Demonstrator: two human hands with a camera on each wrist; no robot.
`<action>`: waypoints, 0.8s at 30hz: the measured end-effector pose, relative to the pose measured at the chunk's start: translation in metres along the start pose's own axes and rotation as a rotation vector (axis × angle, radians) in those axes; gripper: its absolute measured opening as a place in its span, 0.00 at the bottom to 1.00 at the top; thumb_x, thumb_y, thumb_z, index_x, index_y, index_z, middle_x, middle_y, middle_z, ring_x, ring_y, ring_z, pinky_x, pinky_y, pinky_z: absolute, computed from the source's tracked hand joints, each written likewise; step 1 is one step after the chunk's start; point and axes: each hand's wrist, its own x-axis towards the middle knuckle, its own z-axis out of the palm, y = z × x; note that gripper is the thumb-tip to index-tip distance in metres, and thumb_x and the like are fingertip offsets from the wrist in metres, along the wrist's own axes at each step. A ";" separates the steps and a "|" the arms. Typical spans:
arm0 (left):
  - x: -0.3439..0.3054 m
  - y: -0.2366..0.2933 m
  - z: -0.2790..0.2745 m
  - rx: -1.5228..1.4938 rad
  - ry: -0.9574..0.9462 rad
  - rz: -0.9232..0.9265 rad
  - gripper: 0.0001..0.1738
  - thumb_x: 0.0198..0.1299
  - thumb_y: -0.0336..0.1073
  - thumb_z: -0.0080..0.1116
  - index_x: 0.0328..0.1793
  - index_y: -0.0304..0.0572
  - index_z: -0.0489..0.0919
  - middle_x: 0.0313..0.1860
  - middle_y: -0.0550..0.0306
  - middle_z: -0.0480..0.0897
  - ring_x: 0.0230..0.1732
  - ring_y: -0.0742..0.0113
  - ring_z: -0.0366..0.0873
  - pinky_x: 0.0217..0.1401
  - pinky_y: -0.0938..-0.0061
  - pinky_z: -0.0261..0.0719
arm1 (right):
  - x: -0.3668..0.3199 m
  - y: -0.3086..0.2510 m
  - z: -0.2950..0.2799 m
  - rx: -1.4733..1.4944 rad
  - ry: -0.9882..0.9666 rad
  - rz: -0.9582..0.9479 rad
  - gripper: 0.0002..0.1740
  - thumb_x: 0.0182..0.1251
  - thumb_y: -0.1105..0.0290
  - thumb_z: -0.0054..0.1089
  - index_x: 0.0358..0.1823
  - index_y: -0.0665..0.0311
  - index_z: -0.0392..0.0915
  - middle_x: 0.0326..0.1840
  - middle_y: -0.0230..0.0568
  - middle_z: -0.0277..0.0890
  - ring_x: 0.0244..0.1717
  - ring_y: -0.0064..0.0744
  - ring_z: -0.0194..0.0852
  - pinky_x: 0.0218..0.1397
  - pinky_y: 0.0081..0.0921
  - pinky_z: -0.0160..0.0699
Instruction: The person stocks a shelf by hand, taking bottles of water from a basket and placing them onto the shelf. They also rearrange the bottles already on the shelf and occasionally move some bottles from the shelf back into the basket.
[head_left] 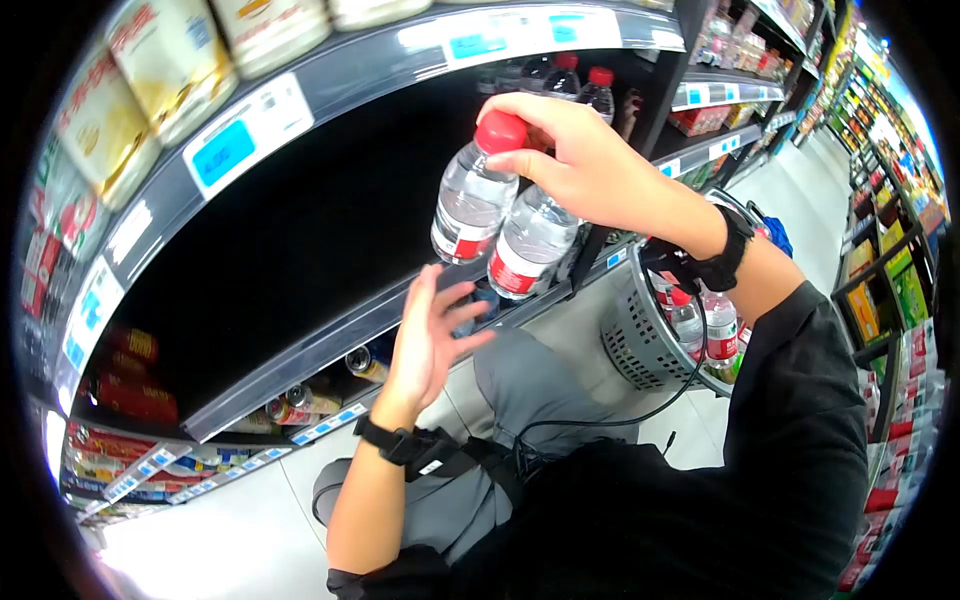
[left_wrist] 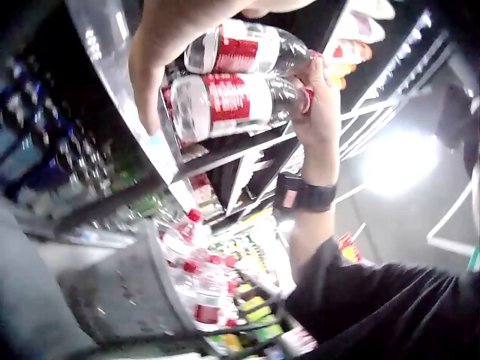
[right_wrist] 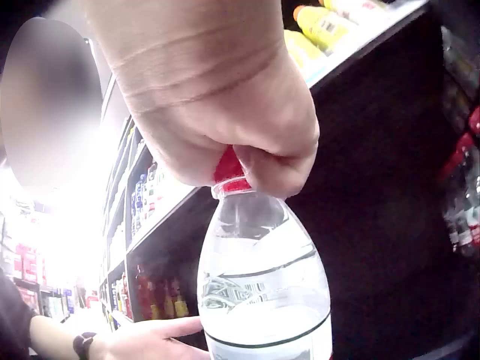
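My right hand [head_left: 590, 165] grips two clear plastic water bottles by their tops, in front of a dark shelf bay. The left-hand water bottle [head_left: 470, 200] has a red cap between thumb and fingers; the other water bottle [head_left: 533, 245] hangs beside it, its cap hidden by the hand. Red and white labels wrap both, plain on the bottle bodies [left_wrist: 225, 105] in the left wrist view. Just below the bottles my left hand [head_left: 430, 340] is raised with fingers spread, holding nothing. In the right wrist view its fingertips overlap the near bottle's [right_wrist: 262, 274] side.
A grey basket [head_left: 640, 340] with several red-capped bottles [head_left: 720, 330] stands on the floor to the right. More red-capped bottles [head_left: 598, 92] stand deep in the shelf. The shelf's front edge [head_left: 330, 345] runs below the hands, and a black cable [head_left: 610, 424] crosses by my knee.
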 end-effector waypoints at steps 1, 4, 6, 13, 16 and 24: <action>-0.002 0.001 0.000 -0.200 -0.047 -0.086 0.49 0.70 0.70 0.44 0.82 0.42 0.46 0.74 0.34 0.62 0.71 0.34 0.66 0.68 0.33 0.68 | 0.007 0.000 0.010 0.036 -0.025 0.024 0.18 0.67 0.74 0.66 0.55 0.69 0.74 0.42 0.43 0.78 0.39 0.26 0.75 0.44 0.24 0.76; 0.003 -0.009 -0.004 -0.520 -0.152 -0.128 0.59 0.63 0.80 0.36 0.84 0.42 0.40 0.80 0.33 0.53 0.77 0.26 0.55 0.75 0.26 0.50 | 0.026 -0.001 0.034 0.039 -0.073 -0.025 0.19 0.68 0.73 0.66 0.57 0.70 0.74 0.44 0.44 0.80 0.41 0.26 0.78 0.45 0.24 0.79; 0.006 -0.009 -0.007 -0.594 -0.126 -0.077 0.58 0.64 0.80 0.36 0.83 0.40 0.42 0.80 0.32 0.54 0.77 0.26 0.55 0.75 0.25 0.51 | 0.038 -0.005 0.048 0.084 -0.108 -0.022 0.19 0.68 0.72 0.66 0.57 0.71 0.74 0.44 0.45 0.81 0.42 0.27 0.79 0.46 0.25 0.80; 0.009 0.004 -0.011 -0.803 -0.038 0.061 0.52 0.65 0.76 0.35 0.81 0.43 0.53 0.79 0.41 0.60 0.74 0.34 0.62 0.76 0.29 0.52 | 0.061 -0.018 0.075 0.167 -0.122 -0.147 0.21 0.69 0.71 0.65 0.59 0.72 0.74 0.45 0.44 0.82 0.43 0.27 0.83 0.46 0.25 0.83; -0.002 0.025 -0.013 -0.707 0.029 0.149 0.46 0.64 0.71 0.39 0.81 0.51 0.56 0.79 0.50 0.64 0.77 0.47 0.62 0.76 0.36 0.57 | 0.069 -0.028 0.068 0.202 -0.159 -0.131 0.22 0.69 0.71 0.66 0.60 0.73 0.73 0.46 0.44 0.81 0.41 0.26 0.82 0.47 0.25 0.83; -0.009 0.041 -0.026 -0.667 0.162 0.296 0.46 0.66 0.77 0.34 0.81 0.58 0.57 0.80 0.54 0.64 0.80 0.49 0.58 0.78 0.43 0.51 | 0.079 -0.019 0.086 0.370 -0.181 -0.180 0.24 0.67 0.70 0.68 0.61 0.69 0.76 0.46 0.38 0.82 0.46 0.24 0.81 0.53 0.23 0.82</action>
